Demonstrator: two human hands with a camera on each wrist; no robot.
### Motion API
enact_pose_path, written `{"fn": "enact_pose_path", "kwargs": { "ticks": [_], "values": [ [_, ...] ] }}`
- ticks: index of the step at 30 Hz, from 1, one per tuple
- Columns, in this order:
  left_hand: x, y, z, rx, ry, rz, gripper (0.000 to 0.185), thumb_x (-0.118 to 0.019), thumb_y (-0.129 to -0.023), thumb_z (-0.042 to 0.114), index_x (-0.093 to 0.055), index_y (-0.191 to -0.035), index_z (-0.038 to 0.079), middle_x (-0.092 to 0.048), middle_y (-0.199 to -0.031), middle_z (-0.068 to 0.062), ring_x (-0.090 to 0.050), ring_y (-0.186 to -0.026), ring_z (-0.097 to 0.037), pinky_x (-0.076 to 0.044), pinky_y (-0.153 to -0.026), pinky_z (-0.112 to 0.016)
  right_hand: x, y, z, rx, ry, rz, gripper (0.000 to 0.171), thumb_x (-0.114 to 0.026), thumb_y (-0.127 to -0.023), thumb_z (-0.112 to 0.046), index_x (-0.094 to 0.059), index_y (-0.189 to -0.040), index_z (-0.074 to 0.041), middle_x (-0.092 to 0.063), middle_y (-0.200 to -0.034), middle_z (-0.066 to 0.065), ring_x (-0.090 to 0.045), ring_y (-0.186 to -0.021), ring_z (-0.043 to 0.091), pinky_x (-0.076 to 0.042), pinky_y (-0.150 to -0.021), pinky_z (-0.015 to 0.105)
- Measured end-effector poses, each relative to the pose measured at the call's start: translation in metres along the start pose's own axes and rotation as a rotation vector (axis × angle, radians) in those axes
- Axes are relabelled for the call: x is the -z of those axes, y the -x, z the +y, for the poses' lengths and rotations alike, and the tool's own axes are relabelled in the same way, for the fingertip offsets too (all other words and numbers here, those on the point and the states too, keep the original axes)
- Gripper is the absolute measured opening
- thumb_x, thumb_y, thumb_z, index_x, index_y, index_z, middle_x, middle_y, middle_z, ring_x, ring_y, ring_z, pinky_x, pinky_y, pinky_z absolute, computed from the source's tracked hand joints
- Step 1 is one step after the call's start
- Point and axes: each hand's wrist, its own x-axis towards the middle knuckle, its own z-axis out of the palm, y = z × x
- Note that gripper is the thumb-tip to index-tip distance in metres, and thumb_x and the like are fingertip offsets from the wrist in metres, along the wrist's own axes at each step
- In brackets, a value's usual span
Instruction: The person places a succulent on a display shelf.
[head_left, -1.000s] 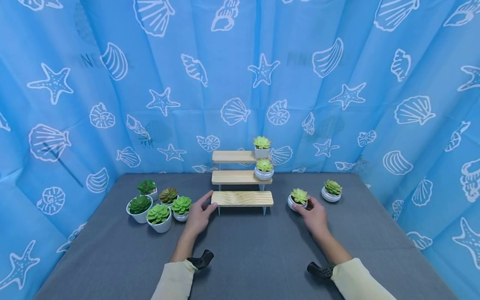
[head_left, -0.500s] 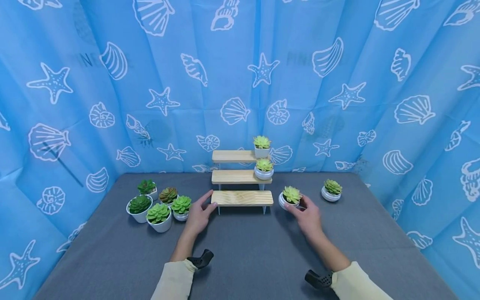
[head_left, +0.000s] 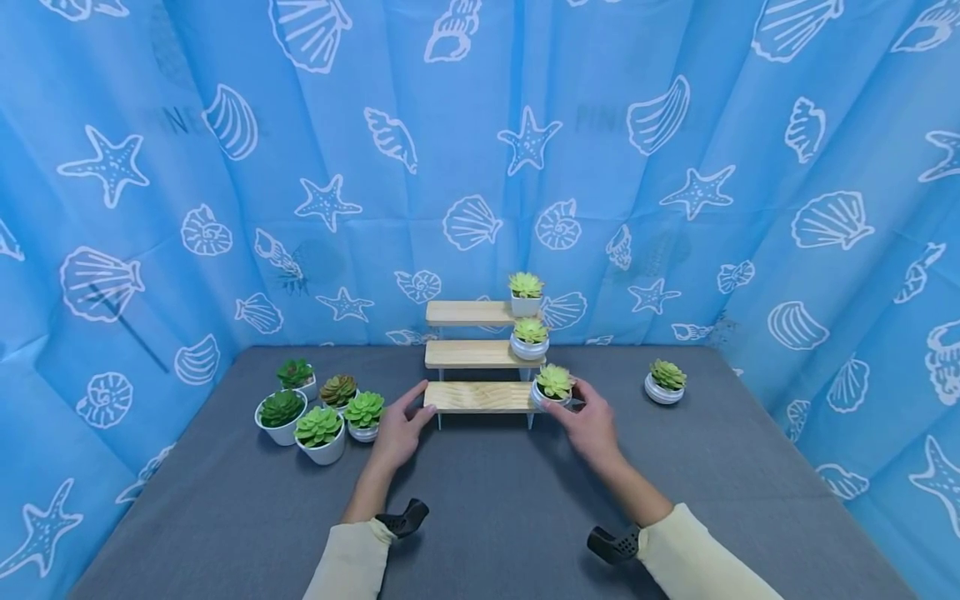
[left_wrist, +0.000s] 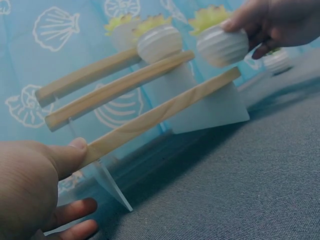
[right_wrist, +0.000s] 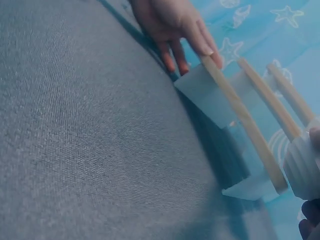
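We pinch stand (head_left: 480, 397) at end nearest left hand (head_left: 398, 433), likely steadying it; right hand (head_left: 589, 423) grips succulent's pot (left_wrist: 220, 48), likely sparing leaves (head_left: 555, 381).

Dressed in cream and black

Behind the left hand (head_left: 397, 432) lies a plain cream sleeve (head_left: 348, 560), a bent black fitting (head_left: 405, 518) jutting thumbward. Behind the right hand (head_left: 588, 423), a matching sleeve (head_left: 693, 557) and a black attachment (head_left: 613, 544) dotted with small holes.
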Motion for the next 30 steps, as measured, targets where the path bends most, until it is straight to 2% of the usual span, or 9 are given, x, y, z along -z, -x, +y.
{"fn": "enact_pose_path", "kwargs": {
  "ticks": [19,30],
  "values": [
    [0.001,0.002,0.001,-0.004,-0.005,0.006,0.051,-0.061,-0.098,0.023,-0.047,-0.146,0.015,-0.045,-0.147,-0.008,-0.04,-0.134,-0.031,-0.036,-0.105,-0.053,-0.032,-0.003,-0.02,0.098,0.124,-0.031,0.059,-0.079,-0.082,-0.029,-0.057,-0.126,0.003,-0.059,-0.121,0.021,-0.052,-0.112,0.036,-0.041,-0.094,0.054],
    [0.0,0.002,0.002,-0.006,0.001,0.002,0.05,-0.06,-0.098,0.023,-0.047,-0.146,0.014,-0.045,-0.148,-0.007,-0.039,-0.136,-0.031,-0.035,-0.106,-0.052,-0.045,-0.007,-0.027,0.094,0.129,-0.087,0.057,-0.079,-0.083,-0.03,-0.058,-0.126,0.0,-0.06,-0.118,0.018,-0.054,-0.111,0.034,-0.042,-0.095,0.05]
  ]
}}
